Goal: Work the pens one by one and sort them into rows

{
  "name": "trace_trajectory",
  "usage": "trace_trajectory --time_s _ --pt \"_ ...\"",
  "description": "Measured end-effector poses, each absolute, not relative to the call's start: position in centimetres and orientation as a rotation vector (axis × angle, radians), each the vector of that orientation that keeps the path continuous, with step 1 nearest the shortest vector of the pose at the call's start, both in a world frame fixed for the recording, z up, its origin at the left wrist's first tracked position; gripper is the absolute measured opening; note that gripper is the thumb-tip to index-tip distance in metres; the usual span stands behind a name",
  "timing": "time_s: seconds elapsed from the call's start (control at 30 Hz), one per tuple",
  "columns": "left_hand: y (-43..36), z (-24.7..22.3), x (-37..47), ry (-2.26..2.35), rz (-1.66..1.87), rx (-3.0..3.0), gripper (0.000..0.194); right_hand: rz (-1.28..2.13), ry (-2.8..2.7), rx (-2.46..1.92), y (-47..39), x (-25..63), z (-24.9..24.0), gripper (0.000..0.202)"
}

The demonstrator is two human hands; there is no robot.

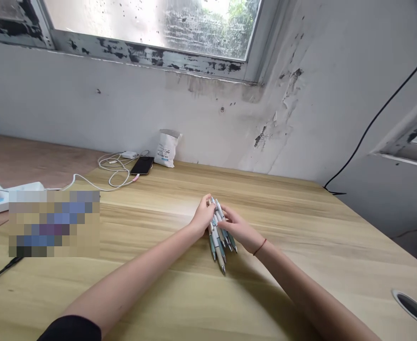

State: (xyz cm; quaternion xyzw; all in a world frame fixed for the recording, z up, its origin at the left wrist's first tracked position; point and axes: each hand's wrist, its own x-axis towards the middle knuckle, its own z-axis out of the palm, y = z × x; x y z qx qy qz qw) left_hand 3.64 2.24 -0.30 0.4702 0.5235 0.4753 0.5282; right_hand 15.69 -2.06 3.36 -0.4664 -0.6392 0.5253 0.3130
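Note:
A bundle of several pens lies between my two hands over the middle of the wooden table, metal tips pointing toward me. Their barrels are white, beige and grey-green, and the tips are uneven. My left hand is closed on the bundle's left side near its far end. From the right, my right hand wraps round the pens, its thumb lying across the top. A thin red cord circles my right wrist. The fingers beneath the pens are hidden.
Behind stand a white packet and a dark phone joined to a coiled white cable. At left are a white power strip and a blurred-out patch. A round hole opens at the table's right. The wall and window rise behind.

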Motion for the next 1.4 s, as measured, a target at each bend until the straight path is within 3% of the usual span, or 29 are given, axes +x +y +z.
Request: trace_trajectory --time_s 0.17,0.37,0.8,0.93,1.1,1.4 --pt "2.7 -1.4 2.6 1.401 1.177 1.724 0.04 1.283 -1.716 -1.115 -1.9 15.3 1.6 0.066" --pt "3.6 -1.9 1.4 1.363 0.962 2.231 0.04 0.999 -1.901 -1.118 -1.8 15.5 0.6 0.054" --pt "3.7 -1.2 0.6 1.264 0.849 2.504 0.034 0.652 -2.127 -1.203 -1.6 17.4 -0.8 0.047" --pt "4.1 -0.8 0.4 1.271 0.87 2.524 0.033 0.638 -2.167 -1.213 -1.9 17.8 -0.7 0.05" --pt "4.9 -0.9 0.0 1.225 0.901 2.453 0.034 0.702 -2.135 -1.179 -2.0 18.5 -0.8 0.039" --pt "4.7 -0.1 -0.1 1.175 0.772 2.544 0.029 0.848 -1.899 -1.23 -2.8 18.1 -0.3 0.046"
